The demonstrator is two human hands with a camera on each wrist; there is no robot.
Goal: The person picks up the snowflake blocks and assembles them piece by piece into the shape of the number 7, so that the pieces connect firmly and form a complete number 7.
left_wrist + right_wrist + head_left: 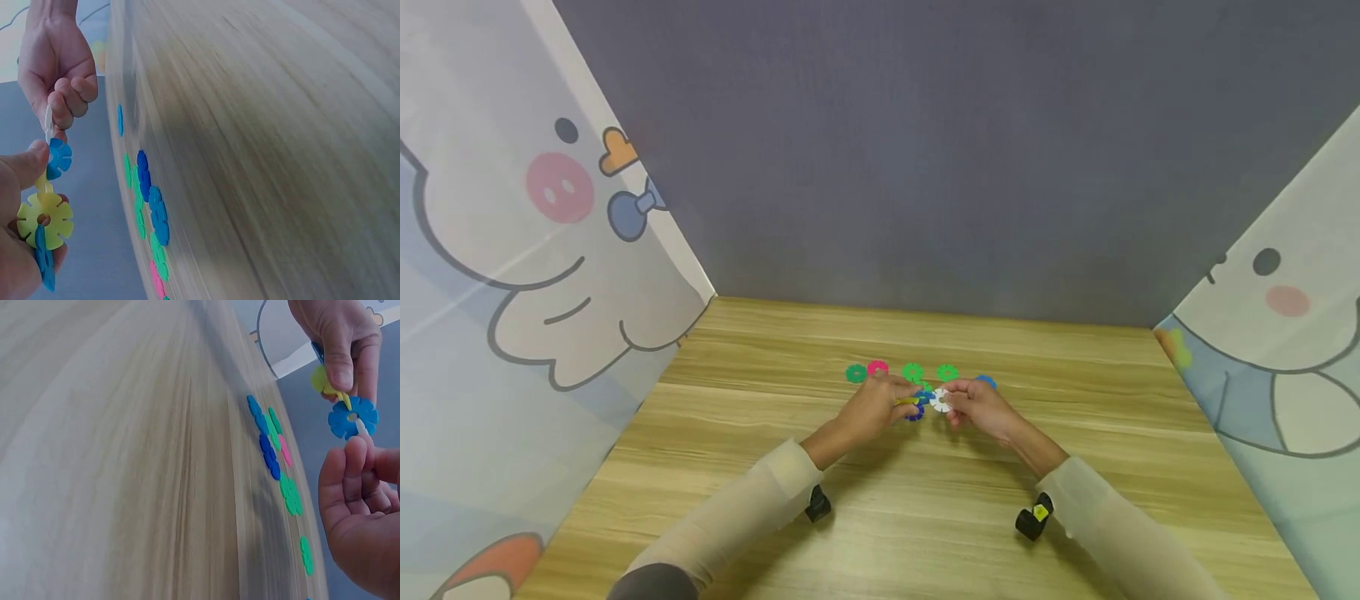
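Note:
My left hand [874, 407] pinches a short chain of notched plastic snowflake discs. In the left wrist view the chain shows a yellow disc [57, 215], a blue disc [44, 259] below it and another blue disc [60, 157] above; more yellow shows by the thumb. A white snowflake disc [939, 405] is pinched between the thumb and fingers of my right hand [983, 408]. Edge-on, the white disc meets the upper blue disc in the right wrist view; how deep their slots engage, I cannot tell. Both hands are above the table.
Loose discs lie on the wooden table [925, 517] beyond and under the hands: dark green [856, 373], pink [877, 367], bright green [947, 372], blue [987, 382] and dark blue [270, 457]. A grey panel [910, 167] rises behind; cartoon-printed walls stand at both sides.

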